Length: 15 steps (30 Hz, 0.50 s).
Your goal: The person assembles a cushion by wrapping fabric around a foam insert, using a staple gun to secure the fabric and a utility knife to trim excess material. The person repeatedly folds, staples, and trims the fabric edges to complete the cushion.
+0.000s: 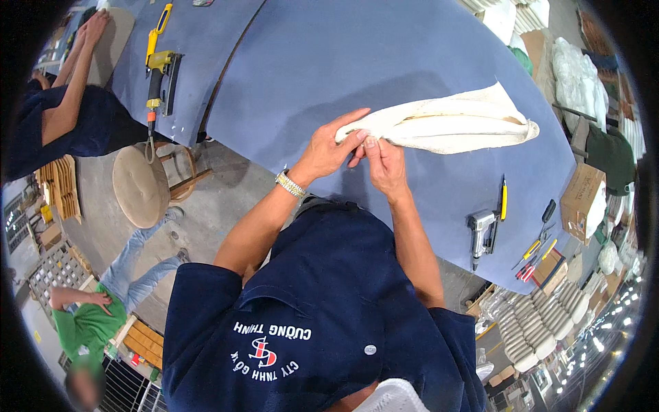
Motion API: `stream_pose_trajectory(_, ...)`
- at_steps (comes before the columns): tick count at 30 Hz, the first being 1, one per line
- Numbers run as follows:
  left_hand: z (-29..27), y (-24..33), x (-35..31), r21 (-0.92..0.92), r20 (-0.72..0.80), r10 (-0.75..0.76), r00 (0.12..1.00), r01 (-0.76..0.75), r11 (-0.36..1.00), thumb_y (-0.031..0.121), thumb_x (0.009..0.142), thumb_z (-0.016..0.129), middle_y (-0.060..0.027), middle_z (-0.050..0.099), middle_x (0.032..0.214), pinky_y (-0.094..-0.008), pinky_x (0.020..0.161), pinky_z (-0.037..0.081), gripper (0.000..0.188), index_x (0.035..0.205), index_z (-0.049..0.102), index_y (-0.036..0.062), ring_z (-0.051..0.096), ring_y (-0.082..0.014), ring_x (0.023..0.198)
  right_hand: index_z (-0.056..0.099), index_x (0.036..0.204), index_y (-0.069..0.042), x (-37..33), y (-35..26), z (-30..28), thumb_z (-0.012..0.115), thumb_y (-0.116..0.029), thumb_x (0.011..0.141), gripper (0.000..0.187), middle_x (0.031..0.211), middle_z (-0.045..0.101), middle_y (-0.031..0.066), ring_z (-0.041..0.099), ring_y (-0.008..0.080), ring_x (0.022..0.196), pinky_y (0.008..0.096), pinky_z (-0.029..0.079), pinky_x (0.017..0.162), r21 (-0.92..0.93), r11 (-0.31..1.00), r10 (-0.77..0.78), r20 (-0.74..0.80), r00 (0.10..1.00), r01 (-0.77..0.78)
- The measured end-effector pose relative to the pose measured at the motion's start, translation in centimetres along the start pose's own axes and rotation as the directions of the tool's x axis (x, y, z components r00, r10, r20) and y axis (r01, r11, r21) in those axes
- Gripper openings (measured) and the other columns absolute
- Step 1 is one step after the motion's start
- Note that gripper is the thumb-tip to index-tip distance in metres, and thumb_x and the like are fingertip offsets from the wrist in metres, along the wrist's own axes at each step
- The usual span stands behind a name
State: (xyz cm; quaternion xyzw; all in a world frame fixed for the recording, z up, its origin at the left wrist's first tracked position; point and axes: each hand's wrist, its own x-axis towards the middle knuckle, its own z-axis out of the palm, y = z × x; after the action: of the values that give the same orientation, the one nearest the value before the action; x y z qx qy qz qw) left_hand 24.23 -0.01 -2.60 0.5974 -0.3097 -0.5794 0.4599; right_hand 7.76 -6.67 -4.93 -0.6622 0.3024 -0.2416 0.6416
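One cream piece, pinched at its left end

With 12 at the far side of the view, the cream piece lies at 2 o'clock over the blue worktop, pointing from the hands towards 3. Whether its far end touches the worktop cannot be told. The left hand has its fingers closed on the near end; the right hand pinches that end just beside them.

It looks light and soft: cloth with loose edges around a long rounded ridge. A stiff core is possible but hidden. The cloth should grip rather than slip, though a free edge may flop. The gathered end suits a pinch; a palm beneath the middle would check any sag.

Counted on the worktop: two staple guns, a yellow gun at 10 and a silver gun just past 3; two slim yellow tools, the far cutter near 11 and the near cutter at 3; three handles, black, yellow and red, between 3 and 4.
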Motion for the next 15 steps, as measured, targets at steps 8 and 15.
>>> stream_pose_trajectory(8,1.2,-1.9,-0.7,0.409,-0.122,0.392,0.912,-0.314,0.857,0.029,0.096,0.075,-0.0217,0.068,0.134,-0.0383,0.1,0.054,0.052,0.141,0.063,0.0067,0.068,-0.0325,0.122,0.075,0.116,-0.004,-12.5,-1.3,-13.6,0.064,-0.015,0.102,0.022,0.114,0.077,0.0091,0.069,0.0182,0.104,0.0347,0.053,0.094,-0.275,0.873,0.337,-0.257,0.906,-0.403)
stream_pose_trajectory(15,1.7,-1.7,-1.1,0.396,-0.136,0.366,0.921,-0.288,0.872,0.029,0.094,0.077,-0.0196,0.069,0.134,-0.0385,0.101,0.054,0.055,0.142,0.062,0.0083,0.069,-0.0329,0.121,0.046,0.149,0.002,-31.3,12.0,-29.8,0.075,-0.014,0.084,0.073,0.136,0.062,0.0286,0.061,0.0425,0.126,0.0453,0.049,0.106,-0.494,0.352,0.234,-0.776,0.586,-0.795)
